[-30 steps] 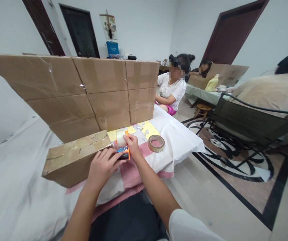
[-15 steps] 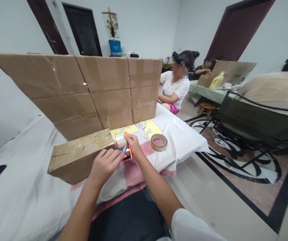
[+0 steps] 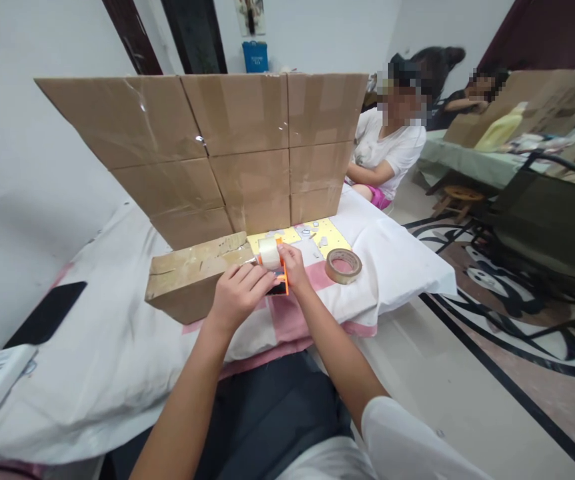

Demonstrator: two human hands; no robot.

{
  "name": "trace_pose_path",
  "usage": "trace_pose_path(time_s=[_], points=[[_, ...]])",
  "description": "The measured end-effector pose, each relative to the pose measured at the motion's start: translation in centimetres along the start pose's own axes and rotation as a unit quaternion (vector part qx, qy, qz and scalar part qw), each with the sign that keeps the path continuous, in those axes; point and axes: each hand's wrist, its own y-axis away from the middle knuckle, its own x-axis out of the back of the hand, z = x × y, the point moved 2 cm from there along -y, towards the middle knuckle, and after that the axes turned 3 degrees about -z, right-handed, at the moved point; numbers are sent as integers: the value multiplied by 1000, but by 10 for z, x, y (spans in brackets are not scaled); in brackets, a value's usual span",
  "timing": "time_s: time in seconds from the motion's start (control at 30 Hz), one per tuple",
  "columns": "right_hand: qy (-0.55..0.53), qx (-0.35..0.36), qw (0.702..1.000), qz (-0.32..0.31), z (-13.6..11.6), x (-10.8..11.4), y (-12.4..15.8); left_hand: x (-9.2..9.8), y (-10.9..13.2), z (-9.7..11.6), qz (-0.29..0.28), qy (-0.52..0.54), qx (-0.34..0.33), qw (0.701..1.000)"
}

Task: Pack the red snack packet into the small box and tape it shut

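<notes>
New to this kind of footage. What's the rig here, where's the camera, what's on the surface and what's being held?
No robot here, just a person's two bare hands. All pictures come from one camera worn on the head, looking forward and down.

The right hand holds an orange tape dispenser loaded with a clear tape roll. The left hand has its fingers at the dispenser's lower end; its exact grip is hard to make out.

On the white-and-pink cloth lie a brown tape roll, a small cardboard box and, behind that, a stack of cardboard boxes. A co-worker in a white T-shirt sits beyond.
</notes>
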Motion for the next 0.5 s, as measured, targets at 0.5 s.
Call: trace_pose_path(time_s=[0.5], points=[[60,85,994,43,-5,0,15,-24,34,58,23,517,575,634]])
